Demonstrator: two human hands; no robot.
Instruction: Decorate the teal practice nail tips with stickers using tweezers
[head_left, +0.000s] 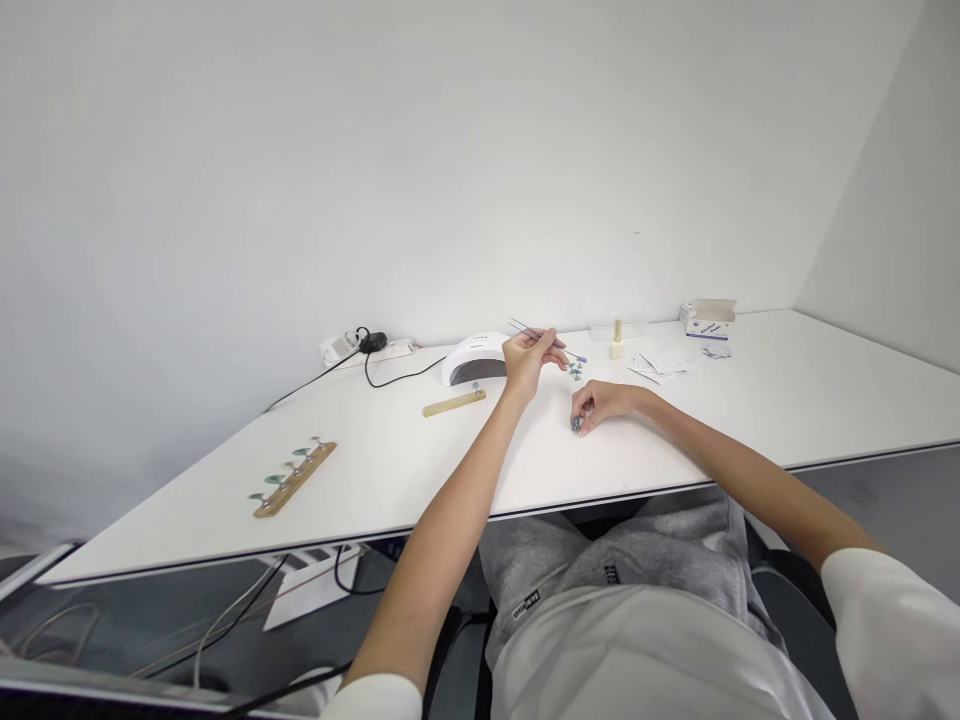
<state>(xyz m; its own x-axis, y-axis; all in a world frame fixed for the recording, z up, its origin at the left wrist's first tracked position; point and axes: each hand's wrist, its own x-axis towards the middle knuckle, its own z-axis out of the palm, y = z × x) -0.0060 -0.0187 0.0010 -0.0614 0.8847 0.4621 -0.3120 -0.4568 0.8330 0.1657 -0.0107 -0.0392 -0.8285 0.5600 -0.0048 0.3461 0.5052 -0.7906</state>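
Observation:
My left hand (529,358) is raised near the nail lamp, its fingers closed round a slim metal tool (525,327) with a purple end. Under that end, several small teal nail tips (575,370) stand on the table. My right hand (600,402) rests low on the white table, thumb and fingers pinching a small dark blue-grey piece (577,424). The fingers partly cover it, and its kind is unclear. Left of my left hand lies a wooden strip (454,403) with one teal nail tip (476,387) on a stand at its right end.
A white nail lamp (477,348) stands by the wall, its cable running left to a black adapter (373,342). Another wooden strip (296,480) bears several nail tips on stands. A gold-capped polish bottle (616,345), papers (658,368) and an open box (709,320) are at right.

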